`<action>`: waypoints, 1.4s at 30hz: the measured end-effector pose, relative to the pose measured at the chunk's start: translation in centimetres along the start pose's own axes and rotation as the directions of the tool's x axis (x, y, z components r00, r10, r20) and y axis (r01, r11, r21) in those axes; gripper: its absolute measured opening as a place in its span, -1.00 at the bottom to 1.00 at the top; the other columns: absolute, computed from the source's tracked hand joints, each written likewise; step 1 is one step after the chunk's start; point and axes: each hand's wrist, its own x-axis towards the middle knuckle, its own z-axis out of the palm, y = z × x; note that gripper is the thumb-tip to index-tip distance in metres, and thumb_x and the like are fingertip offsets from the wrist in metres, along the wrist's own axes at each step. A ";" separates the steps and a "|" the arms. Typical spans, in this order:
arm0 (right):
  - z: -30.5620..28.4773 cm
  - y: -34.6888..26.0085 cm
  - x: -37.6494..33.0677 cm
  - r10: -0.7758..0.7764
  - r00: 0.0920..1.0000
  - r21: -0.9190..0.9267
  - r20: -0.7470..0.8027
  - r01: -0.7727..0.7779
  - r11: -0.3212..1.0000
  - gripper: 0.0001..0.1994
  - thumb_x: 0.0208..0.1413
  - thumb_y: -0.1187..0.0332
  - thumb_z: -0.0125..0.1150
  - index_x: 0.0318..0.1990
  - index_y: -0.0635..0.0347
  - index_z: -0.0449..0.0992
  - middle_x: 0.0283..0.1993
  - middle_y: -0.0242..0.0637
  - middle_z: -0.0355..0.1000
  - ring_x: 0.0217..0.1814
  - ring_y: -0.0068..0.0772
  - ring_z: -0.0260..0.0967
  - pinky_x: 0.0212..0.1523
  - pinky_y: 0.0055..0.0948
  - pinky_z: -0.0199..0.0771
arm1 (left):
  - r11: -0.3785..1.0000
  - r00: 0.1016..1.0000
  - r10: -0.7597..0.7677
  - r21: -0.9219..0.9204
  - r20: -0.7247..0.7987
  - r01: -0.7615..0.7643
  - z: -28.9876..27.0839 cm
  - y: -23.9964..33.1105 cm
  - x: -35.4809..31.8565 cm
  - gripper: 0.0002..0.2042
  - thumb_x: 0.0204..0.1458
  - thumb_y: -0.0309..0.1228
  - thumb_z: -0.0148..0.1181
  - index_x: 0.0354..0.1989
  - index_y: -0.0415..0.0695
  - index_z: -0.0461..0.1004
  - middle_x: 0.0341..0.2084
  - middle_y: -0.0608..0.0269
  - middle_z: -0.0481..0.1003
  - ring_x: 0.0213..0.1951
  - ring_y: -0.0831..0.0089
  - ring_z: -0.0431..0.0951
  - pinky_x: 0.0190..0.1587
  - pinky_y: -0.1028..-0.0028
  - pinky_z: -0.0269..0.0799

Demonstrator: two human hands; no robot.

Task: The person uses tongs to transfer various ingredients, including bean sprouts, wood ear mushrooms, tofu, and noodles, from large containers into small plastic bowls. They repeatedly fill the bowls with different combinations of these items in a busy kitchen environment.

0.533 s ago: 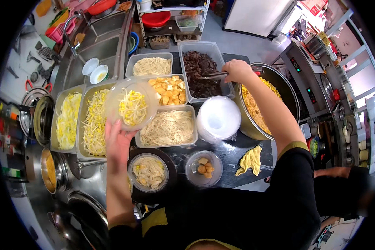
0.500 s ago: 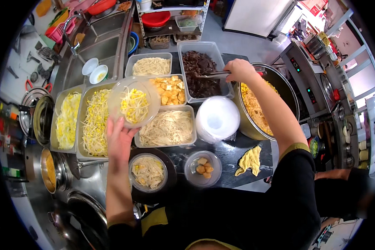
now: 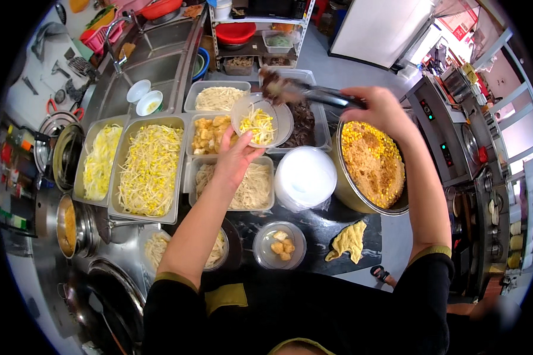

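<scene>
Upper middle of the frame: a clear bowl of bean sprouts, likely light, flexible and slick, best held near the rim; the left hand, half-open, grips its near side. Right of it, the right hand closes around tongs, knuckles up, arm reaching from lower right; blurred dark food, probably soft, is at their tips.

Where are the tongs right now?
In the head view's upper half, right of centre: the right hand holds the tongs near the bowl of bean sprouts.
</scene>
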 end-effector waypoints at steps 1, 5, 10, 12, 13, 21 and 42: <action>0.6 -0.6 0.2 -0.026 0.999 -0.078 0.021 0.027 0.997 -0.44 -0.20 0.13 0.48 0.01 0.14 0.57 -0.18 -0.07 0.58 -0.14 -0.10 0.55 -0.07 -0.26 0.52 | 0.999 1.000 -0.022 -0.034 0.020 0.022 0.1 -0.2 0.1 -0.35 0.15 -0.48 0.18 0.36 -0.07 -0.02 0.08 -0.01 0.37 0.04 0.14 0.50 0.12 0.06 0.47; -0.1 -2.0 1.1 -0.024 0.999 -0.129 0.039 0.028 0.991 -0.43 -0.25 0.22 0.50 0.02 0.19 0.56 -0.17 -0.06 0.57 -0.13 -0.07 0.55 -0.05 -0.26 0.50 | 0.999 0.999 -0.043 -0.035 -0.022 0.042 -1.5 0.2 -0.4 -0.39 0.14 -0.50 0.16 0.34 -0.08 0.04 0.10 0.00 0.36 0.05 0.13 0.49 0.13 0.04 0.45; 1.7 2.1 2.9 0.133 0.984 -0.403 0.120 -0.074 0.912 -0.43 -0.27 0.11 0.49 0.01 0.02 0.59 -0.16 -0.15 0.58 -0.13 -0.13 0.55 -0.07 -0.23 0.52 | 0.996 0.999 0.043 -0.081 0.023 -0.041 -3.5 2.0 -1.6 -0.42 0.11 -0.56 0.12 0.33 -0.06 0.09 0.12 0.09 0.37 0.10 0.20 0.46 0.14 0.09 0.43; 6.6 3.6 4.3 0.191 0.954 -0.510 0.229 -0.050 0.859 -0.54 -0.26 0.09 0.53 -0.14 0.00 0.62 -0.24 -0.24 0.59 -0.10 -0.18 0.56 -0.10 -0.22 0.57 | 0.990 0.998 0.045 -0.137 0.055 -0.037 -4.4 1.9 -1.6 -0.41 0.10 -0.58 0.10 0.32 -0.04 0.10 0.13 0.12 0.36 0.12 0.22 0.44 0.14 0.11 0.43; 9.0 2.8 4.8 0.207 0.937 -0.555 0.283 -0.015 0.831 -0.51 -0.29 0.03 0.54 -0.15 0.00 0.61 -0.23 -0.24 0.59 -0.10 -0.17 0.56 -0.12 -0.22 0.57 | 0.986 0.997 0.050 -0.164 0.065 -0.039 -4.9 2.0 -1.6 -0.41 0.09 -0.60 0.09 0.32 -0.03 0.10 0.14 0.13 0.36 0.13 0.23 0.44 0.14 0.13 0.43; 4.6 -0.2 3.2 0.220 0.958 -0.330 0.183 -0.151 0.932 -0.58 -0.20 0.21 0.46 -0.09 0.01 0.63 -0.29 -0.19 0.60 -0.23 -0.18 0.57 -0.12 -0.26 0.54 | 0.993 0.995 0.086 -0.074 -0.053 -0.090 -6.5 3.3 -1.4 -0.42 0.07 -0.61 0.10 0.29 -0.02 0.13 0.06 0.15 0.39 0.08 0.21 0.46 0.13 0.08 0.44; 3.2 -13.1 0.7 -0.233 0.972 -0.313 -0.007 0.219 0.924 -0.50 -0.18 0.15 0.47 0.01 -0.03 0.59 -0.25 -0.22 0.58 -0.23 -0.15 0.56 -0.20 -0.25 0.54 | 0.998 0.998 0.044 0.040 -0.047 -0.042 -4.5 6.2 -8.3 -0.50 0.15 -0.36 0.15 0.26 -0.06 0.20 -0.05 0.13 0.42 -0.04 0.23 0.51 0.00 0.12 0.54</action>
